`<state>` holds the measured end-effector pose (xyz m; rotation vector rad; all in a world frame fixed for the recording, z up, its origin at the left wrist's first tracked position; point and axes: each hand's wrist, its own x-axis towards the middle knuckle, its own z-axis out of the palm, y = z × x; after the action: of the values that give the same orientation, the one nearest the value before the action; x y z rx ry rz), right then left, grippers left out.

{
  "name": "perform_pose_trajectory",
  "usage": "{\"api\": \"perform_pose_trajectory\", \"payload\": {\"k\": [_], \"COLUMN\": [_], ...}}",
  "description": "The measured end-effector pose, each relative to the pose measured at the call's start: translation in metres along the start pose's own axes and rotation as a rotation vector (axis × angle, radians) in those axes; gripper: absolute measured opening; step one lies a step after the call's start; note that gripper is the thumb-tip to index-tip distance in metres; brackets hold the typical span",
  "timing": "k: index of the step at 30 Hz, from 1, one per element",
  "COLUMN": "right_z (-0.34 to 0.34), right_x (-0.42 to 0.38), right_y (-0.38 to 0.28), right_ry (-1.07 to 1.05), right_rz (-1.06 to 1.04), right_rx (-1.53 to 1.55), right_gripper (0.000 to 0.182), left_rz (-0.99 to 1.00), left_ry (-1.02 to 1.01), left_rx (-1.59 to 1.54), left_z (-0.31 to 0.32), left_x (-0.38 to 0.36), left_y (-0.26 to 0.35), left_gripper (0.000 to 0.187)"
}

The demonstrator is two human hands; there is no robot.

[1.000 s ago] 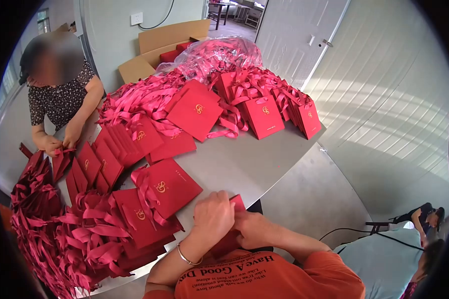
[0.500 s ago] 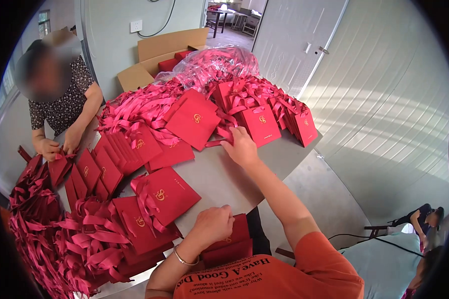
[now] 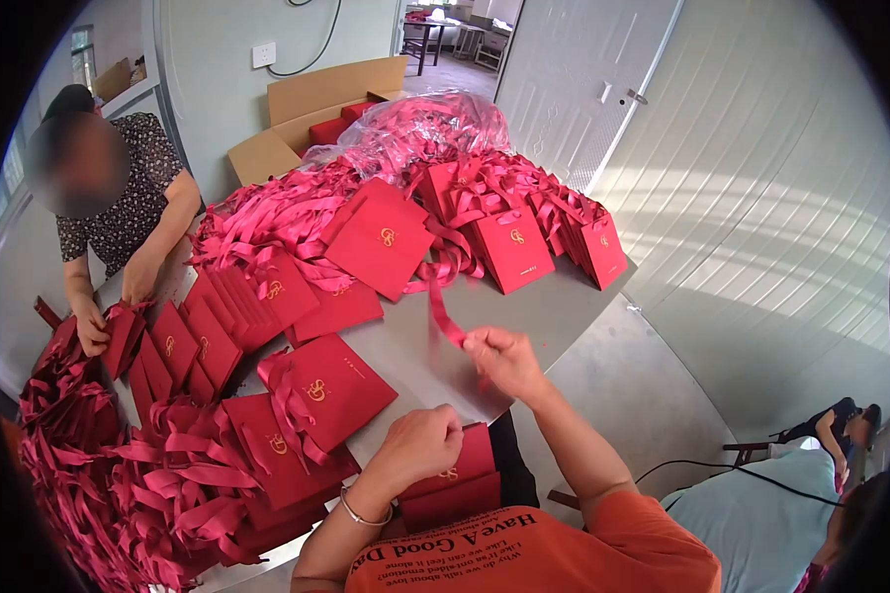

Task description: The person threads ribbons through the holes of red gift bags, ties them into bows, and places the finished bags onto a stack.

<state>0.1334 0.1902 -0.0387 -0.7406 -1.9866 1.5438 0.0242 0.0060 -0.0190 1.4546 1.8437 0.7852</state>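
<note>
Right hand [image 3: 502,362] pinches a red ribbon [image 3: 446,321] above the table [image 3: 564,304]; left hand [image 3: 420,447], grip unclear, overlaps a red bag [image 3: 478,457] by the table's near edge. Hard tugging could snag loose ribbons [image 3: 455,256].

Right fingers [image 3: 479,342] pulled back, ribbon [image 3: 446,318] now trailing, apparently just one.

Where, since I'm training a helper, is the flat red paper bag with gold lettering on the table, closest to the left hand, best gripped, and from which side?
Probably pinch the flat red paper bag by its corner nearest the left hand, coming from the picture's right: that corner is uncovered, while a glossy red ribbon drapes over the opposite side.
</note>
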Motion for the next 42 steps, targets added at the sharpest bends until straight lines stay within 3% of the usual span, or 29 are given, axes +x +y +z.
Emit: {"api": "perform_pose_trajectory", "payload": {"k": [4, 6, 9, 10, 13, 17, 20, 22, 23, 25, 27, 29, 33, 35, 36, 39, 41, 42], "right_z": [0.002, 0.005, 0.002, 0.001, -0.003, -0.018, -0.038, -0.052, -0.049, -0.049, -0.029, -0.010, 0.025, 0.033, 0.034, 0.032, 0.022, 0.014], "right_x": [-0.046, -0.064, -0.082, -0.086, -0.095, -0.109, -0.117, -0.115, -0.110, -0.097, -0.077, -0.051, -0.005, 0.007, 0.010, 0.009, -0.004, -0.012], "right_y": [-0.001, -0.003, -0.002, 0.000, -0.002, -0.013, -0.018, -0.016, -0.016, -0.020, -0.017, -0.013, -0.012, -0.017, -0.018, -0.014, -0.008, -0.009], "right_ry": [-0.086, -0.159, -0.141, -0.162, -0.155, -0.250, -0.454, -0.652, -0.678, -0.447, -0.103, 0.003, -0.094, -0.330, -0.331, -0.397, -0.172, -0.161], "right_rz": [-0.168, -0.538, -0.586, -0.504, -0.522, -0.455, -0.256, 0.022, 0.041, -0.205, -0.168, -0.165, -0.073, 0.072, 0.077, 0.113, 0.130, 0.151], "right_rx": [-0.319, -0.495, -0.467, -0.388, -0.423, -0.368, -0.229, -0.228, -0.210, -0.299, -0.272, -0.302, -0.434, -0.569, -0.566, -0.394, 0.029, 0.032], "right_gripper": [0.013, 0.011, 0.009, 0.011, 0.013, 0.011, 0.011, 0.012, 0.012, 0.016, 0.022, 0.027, 0.028, 0.032, 0.032, 0.026, 0.021, 0.021], "left_rz": [0.002, -0.013, -0.056, -0.083, -0.047, -0.023, 0.007, 0.093, 0.059, 0.041, 0.027, 0.002, 0.017, 0.104, 0.101, 0.124, 0.087, 0.019], "left_ry": [0.103, 0.107, 0.165, 0.218, 0.296, 0.322, 0.340, 0.343, 0.338, 0.304, 0.283, 0.230, 0.194, 0.277, 0.273, 0.257, 0.140, 0.030], "left_rx": [-0.175, -0.262, -0.272, -0.194, -0.052, -0.072, -0.112, 0.012, 0.005, -0.022, -0.013, -0.021, -0.035, -0.106, -0.106, -0.041, -0.190, -0.223], "left_z": [0.019, 0.030, 0.033, 0.031, 0.034, 0.036, 0.036, 0.040, 0.040, 0.035, 0.035, 0.035, 0.032, 0.036, 0.037, 0.036, 0.032, 0.029], "left_x": [0.016, 0.023, 0.021, 0.020, 0.020, 0.021, 0.021, 0.022, 0.019, 0.017, 0.016, 0.015, 0.012, 0.011, 0.012, 0.015, 0.014, 0.017], "left_y": [-0.022, -0.032, -0.025, -0.019, -0.021, -0.024, -0.025, -0.029, -0.028, -0.018, -0.013, -0.009, -0.005, -0.008, -0.011, -0.015, -0.016, -0.020], "left_gripper": [0.036, 0.040, 0.043, 0.042, 0.032, 0.031, 0.030, 0.028, 0.028, 0.026, 0.024, 0.025, 0.024, 0.023, 0.023, 0.025, 0.027, 0.025]}}
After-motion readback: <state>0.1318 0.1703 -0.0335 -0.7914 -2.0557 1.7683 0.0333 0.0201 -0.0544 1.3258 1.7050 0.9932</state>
